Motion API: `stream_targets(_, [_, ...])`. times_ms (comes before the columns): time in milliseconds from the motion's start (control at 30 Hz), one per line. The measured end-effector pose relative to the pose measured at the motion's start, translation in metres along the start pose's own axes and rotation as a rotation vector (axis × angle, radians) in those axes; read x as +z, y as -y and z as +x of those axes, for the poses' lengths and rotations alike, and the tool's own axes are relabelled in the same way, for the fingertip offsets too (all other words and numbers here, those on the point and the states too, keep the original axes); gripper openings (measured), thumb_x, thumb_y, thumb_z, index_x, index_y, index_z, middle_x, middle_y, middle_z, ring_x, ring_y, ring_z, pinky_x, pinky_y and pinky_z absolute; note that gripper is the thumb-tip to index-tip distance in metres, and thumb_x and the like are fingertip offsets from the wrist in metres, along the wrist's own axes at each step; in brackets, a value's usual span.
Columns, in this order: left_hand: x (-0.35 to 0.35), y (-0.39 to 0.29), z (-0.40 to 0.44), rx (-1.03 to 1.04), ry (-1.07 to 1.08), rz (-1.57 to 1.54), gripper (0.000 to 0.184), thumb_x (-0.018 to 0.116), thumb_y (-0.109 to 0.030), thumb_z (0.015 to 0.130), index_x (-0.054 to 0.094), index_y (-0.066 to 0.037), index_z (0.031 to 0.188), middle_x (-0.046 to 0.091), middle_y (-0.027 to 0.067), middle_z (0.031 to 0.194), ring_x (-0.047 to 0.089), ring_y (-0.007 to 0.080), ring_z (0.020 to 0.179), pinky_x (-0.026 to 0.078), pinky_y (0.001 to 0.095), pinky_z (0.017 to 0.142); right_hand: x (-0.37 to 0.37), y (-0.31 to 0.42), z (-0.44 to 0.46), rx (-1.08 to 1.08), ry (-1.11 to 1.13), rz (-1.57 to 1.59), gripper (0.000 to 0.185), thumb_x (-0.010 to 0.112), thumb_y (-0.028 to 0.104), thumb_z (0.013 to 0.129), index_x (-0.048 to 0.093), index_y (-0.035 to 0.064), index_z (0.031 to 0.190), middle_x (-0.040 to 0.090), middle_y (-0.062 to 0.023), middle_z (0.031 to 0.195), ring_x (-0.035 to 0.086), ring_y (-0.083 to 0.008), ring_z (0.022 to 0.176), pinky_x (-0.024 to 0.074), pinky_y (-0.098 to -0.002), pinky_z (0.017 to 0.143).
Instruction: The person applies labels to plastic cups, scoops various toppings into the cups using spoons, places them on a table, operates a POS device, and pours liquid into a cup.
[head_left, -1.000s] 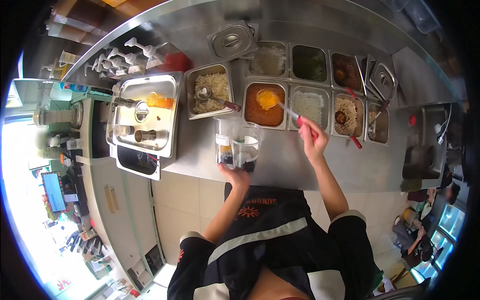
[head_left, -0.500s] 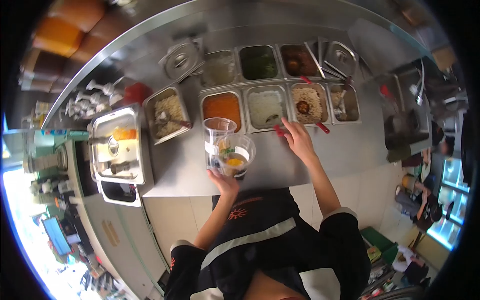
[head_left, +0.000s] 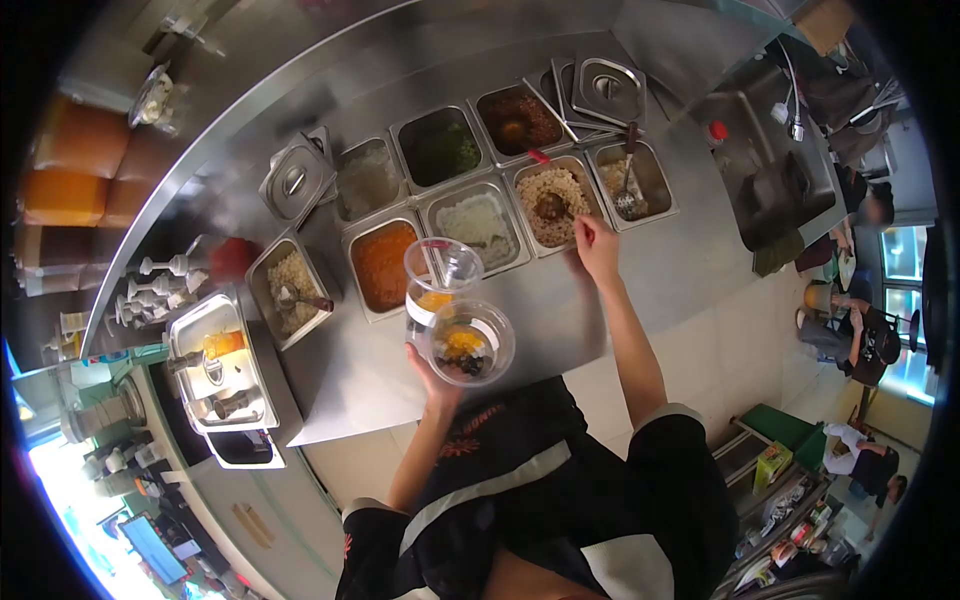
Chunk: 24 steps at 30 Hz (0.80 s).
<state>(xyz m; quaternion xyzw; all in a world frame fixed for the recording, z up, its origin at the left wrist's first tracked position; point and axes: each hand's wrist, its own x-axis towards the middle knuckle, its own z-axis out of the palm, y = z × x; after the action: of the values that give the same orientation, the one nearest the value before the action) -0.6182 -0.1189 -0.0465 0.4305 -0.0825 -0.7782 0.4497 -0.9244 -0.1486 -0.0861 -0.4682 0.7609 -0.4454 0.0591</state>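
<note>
Two clear plastic cups are in my left hand [head_left: 434, 378], which is closed around their lower sides. The front cup [head_left: 506, 345] has yellow-orange pieces and dark pieces in it. Behind it the second clear cup [head_left: 443, 258] also shows something orange low down. My right hand [head_left: 598, 247] is closed at the front edge of a steel pan of beige grains [head_left: 545, 183]. Its fingers are on the handle end of a ladle [head_left: 551, 206], whose bowl rests in the grains. The grip itself is partly hidden.
Nearby pans hold white bits [head_left: 470, 220], orange food [head_left: 383, 262], green liquid [head_left: 440, 150] and dark red-brown liquid [head_left: 515, 118]. A utensil stands in the right-hand pan [head_left: 655, 190]. Steel lids [head_left: 608, 92] lie behind. A sink [head_left: 775, 165] is at right, a steel tray [head_left: 222, 365] at left.
My right hand has gone from beside the white-bits pan to the ladle in the grain pan, and its fingers have closed. The cups stay in my left hand. The view has turned.
</note>
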Motion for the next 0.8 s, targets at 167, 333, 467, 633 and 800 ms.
stream_targets(167, [-0.001, 0.013, 0.018, -0.102, 0.047, -0.018, 0.071, 0.024, -0.064, 0.078, 0.032, -0.013, 0.126, 0.042, 0.0089, 0.121, 0.038, 0.0258, 0.111, 0.029, 0.0408, 0.095, -0.011, 0.01, -0.008, -0.414, -0.028, -0.314, 0.01, 0.058, 0.012, 0.075, 0.06, 0.004, 0.082, 0.056, -0.0077, 0.071, 0.054, -0.0235, 0.055, 0.044, -0.0292, 0.05])
stream_targets(333, [0.033, 0.013, 0.019, -0.118, 0.004, 0.129, 0.07, 0.03, -0.062, 0.079, 0.019, -0.017, 0.131, 0.032, 0.008, 0.129, 0.034, 0.0275, 0.117, 0.029, 0.052, 0.09, -0.006, -0.004, -0.02, 0.227, -0.09, 0.229, 0.011, 0.058, 0.011, 0.077, 0.061, 0.0022, 0.083, 0.056, -0.0047, 0.065, 0.052, -0.0121, 0.053, 0.0419, -0.0222, 0.047])
stream_targets(467, [0.064, 0.013, 0.036, -0.219, 0.058, 0.202, 0.066, 0.032, -0.058, 0.081, 0.02, -0.016, 0.131, 0.031, 0.005, 0.13, 0.035, 0.0243, 0.116, 0.031, 0.0438, 0.093, -0.034, 0.013, -0.018, 0.352, -0.263, 0.472, 0.013, 0.057, 0.011, 0.08, 0.062, 0.0006, 0.086, 0.055, -0.0011, 0.065, 0.045, -0.0042, 0.049, 0.0363, -0.0191, 0.044])
stream_targets(633, [0.08, 0.031, 0.073, -0.195, -0.053, 0.293, 0.059, 0.038, -0.057, 0.08, 0.036, -0.015, 0.122, 0.045, 0.004, 0.118, 0.044, 0.0242, 0.106, 0.036, 0.0395, 0.088, -0.09, 0.062, -0.021, -0.238, -0.109, 0.153, 0.013, 0.06, 0.0, 0.072, 0.063, 0.0033, 0.085, 0.055, -0.0042, 0.065, 0.041, -0.0062, 0.046, 0.0316, -0.0193, 0.041])
stream_targets(800, [0.072, 0.038, 0.089, -0.193, 0.189, 0.103, 0.06, 0.035, -0.056, 0.081, 0.033, -0.015, 0.125, 0.038, 0.0037, 0.124, 0.037, 0.0222, 0.113, 0.03, 0.0406, 0.094, -0.071, 0.046, -0.012, -0.112, -0.311, 0.25, 0.018, 0.063, -0.001, 0.068, 0.063, 0.0043, 0.085, 0.056, -0.0053, 0.065, 0.044, -0.0111, 0.046, 0.0343, -0.0212, 0.042])
